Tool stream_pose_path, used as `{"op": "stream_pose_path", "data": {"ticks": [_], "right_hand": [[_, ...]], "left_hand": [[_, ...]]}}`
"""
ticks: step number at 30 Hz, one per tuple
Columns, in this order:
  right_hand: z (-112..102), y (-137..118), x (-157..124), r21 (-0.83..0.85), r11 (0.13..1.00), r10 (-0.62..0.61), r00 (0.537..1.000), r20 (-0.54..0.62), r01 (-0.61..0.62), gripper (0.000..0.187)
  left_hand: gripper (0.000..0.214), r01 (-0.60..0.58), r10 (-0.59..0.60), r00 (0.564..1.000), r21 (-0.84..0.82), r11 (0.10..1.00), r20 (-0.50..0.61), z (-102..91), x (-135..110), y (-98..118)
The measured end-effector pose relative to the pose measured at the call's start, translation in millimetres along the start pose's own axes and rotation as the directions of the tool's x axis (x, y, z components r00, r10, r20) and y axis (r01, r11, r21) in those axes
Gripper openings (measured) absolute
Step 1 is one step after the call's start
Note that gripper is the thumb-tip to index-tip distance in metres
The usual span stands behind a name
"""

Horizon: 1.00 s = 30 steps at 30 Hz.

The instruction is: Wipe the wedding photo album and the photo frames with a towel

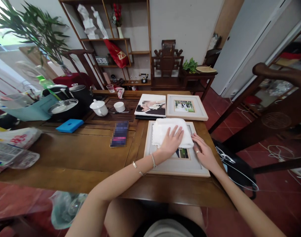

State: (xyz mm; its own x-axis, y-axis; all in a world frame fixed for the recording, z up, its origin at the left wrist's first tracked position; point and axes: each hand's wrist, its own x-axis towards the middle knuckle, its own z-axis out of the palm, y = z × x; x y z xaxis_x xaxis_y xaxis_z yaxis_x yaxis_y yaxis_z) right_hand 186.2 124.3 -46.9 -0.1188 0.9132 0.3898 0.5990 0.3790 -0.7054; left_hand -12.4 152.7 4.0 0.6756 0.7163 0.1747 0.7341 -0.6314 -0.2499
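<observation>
A folded white cloth (162,126) lies on a light wooden picture frame (155,169) near the table's right end. My left hand (172,141) rests flat on the cloth with its fingers spread. At the frame's right border is my right hand (203,152), its fingers and thumb closed on the edge beside the cloth's corner. Part of the photo inside the frame shows below the cloth; the rest is covered. Behind it lie a second framed photo (202,112) and a photo panel (150,98), side by side.
Left of the frame lies a dark, blurred-out flat item (119,133). Farther left are a white teapot (99,108), a white cup (119,106), a blue box (69,125) and plastic bags (14,144). A wooden chair (271,108) stands close on the right.
</observation>
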Motion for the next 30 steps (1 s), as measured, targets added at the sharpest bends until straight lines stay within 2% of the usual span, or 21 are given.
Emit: {"op": "stream_pose_path", "data": {"ticks": [3,5,7,10,13,16,19,22,24,27,30], "right_hand": [[-0.2,2.9,-0.5,0.006,1.0,0.006,1.0,-0.006,-0.006,0.038],[-0.7,3.3,-0.6,0.013,1.0,-0.015,1.0,0.003,0.015,0.04],[-1.3,2.0,-0.2,0.011,1.0,-0.023,1.0,0.015,0.023,0.039],[-2.2,-1.8,0.4,-0.009,1.0,0.006,1.0,0.024,-0.006,0.037],[-2.9,-4.4,0.5,-0.017,1.0,0.012,1.0,0.028,-0.011,0.036],[-3.4,-4.7,0.2,-0.02,1.0,0.006,0.999,0.033,-0.005,0.037],[-3.6,-4.6,0.3,-0.021,1.0,0.005,1.0,0.029,-0.004,0.037],[-3.6,-5.2,0.7,-0.018,1.0,0.005,1.0,0.024,-0.004,0.037],[-3.6,-5.5,1.0,-0.014,1.0,0.006,1.0,0.023,-0.005,0.037],[-3.4,-5.4,1.0,-0.016,1.0,0.009,1.0,0.024,-0.009,0.036],[-3.2,-5.7,0.5,-0.021,1.0,0.004,1.0,0.022,-0.003,0.035]], "left_hand": [[0.051,0.01,-0.01,1.0,0.004,1.0,0.027,-0.6,13.9,-1.4],[0.052,-0.019,0.018,0.998,0.009,1.0,0.063,-6.4,6.1,6.0],[0.051,-0.096,0.095,0.993,0.014,0.995,0.072,-16.9,-15.0,17.1],[0.046,-0.192,0.19,0.981,0.04,0.981,0.05,-38.5,-63.0,33.5],[0.044,-0.133,0.129,0.991,0.123,0.983,0.044,-54.8,-107.9,41.5],[0.044,-0.048,0.04,0.998,0.158,0.986,0.052,-50.1,-123.5,36.0],[0.048,0.079,-0.087,0.995,0.149,0.986,0.043,-25.5,-103.6,12.8],[0.054,0.165,-0.165,0.986,0.089,0.982,-0.007,-0.4,-65.4,-25.6],[0.059,0.213,-0.211,0.977,0.064,0.975,-0.039,8.9,-41.9,-50.8],[0.063,0.163,-0.162,0.986,0.016,0.986,-0.045,13.1,-20.8,-71.4],[0.065,0.004,-0.004,1.0,-0.052,0.999,-0.007,13.6,-12.1,-65.5]]}}
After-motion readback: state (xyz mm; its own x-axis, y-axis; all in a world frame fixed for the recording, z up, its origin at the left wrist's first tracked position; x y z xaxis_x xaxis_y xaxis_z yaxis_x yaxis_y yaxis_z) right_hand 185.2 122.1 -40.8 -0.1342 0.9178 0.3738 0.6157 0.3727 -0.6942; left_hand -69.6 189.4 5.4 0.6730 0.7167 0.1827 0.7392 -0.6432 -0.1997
